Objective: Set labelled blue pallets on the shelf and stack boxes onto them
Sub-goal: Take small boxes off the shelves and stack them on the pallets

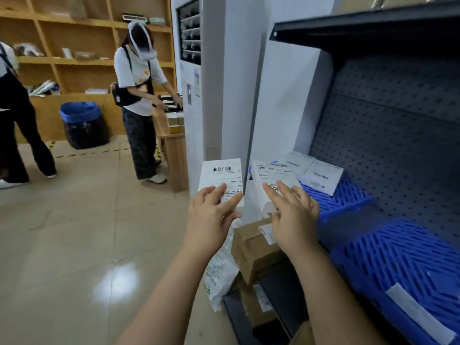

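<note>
Blue pallets (pixel 398 257), two; white boxes (pixel 221 174), four

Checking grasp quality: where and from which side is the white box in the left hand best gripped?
At its near short end, from the person's side. The white box is flat and thin, so the fingers of the left hand can likely pinch across its thickness, leaving the far end free to land on the blue pallet.
</note>
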